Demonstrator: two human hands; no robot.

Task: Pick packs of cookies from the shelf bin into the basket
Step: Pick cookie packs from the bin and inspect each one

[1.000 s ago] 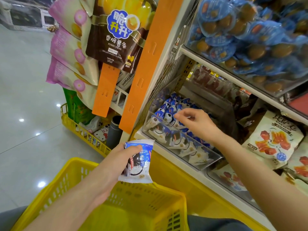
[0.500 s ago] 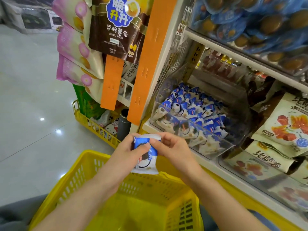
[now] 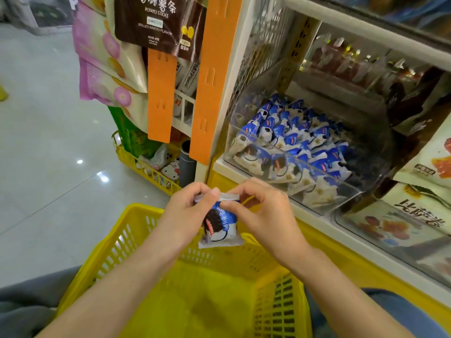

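We see a clear shelf bin (image 3: 366,172) on the lower shelf, filled along its left and middle with blue-and-white packs of cookies (image 3: 292,142) heaped against its front wall. Just to its right a second clear bin (image 3: 341,223) holds larger pale bags (image 3: 402,225) printed with red fruit. Below us sits the yellow basket (image 3: 275,301), its slotted walls and yellow bottom in plain sight. Farther left, on the floor, a low yellow wire rack (image 3: 146,167) carries green bags and a cartoon-cat item. A brown bag of potato sticks (image 3: 156,23) hangs beside an orange strip (image 3: 161,93).

One pack (image 3: 220,225) is out of the bin. It hangs upright over the far rim of the basket, between our two hands and clear of the basket's bottom. Our left hand (image 3: 185,213) pinches the upper left corner of its crimped top seam between thumb and forefinger, the other fingers curled behind the wrapper. Our right hand (image 3: 263,215) pinches the same seam at its right end with thumb and forefinger, its remaining fingers loosely bent.

Both forearms reach forward from the lower corners and converge above the basket. The hands nearly touch at the pack's top edge, just in front of the shelf's lip.
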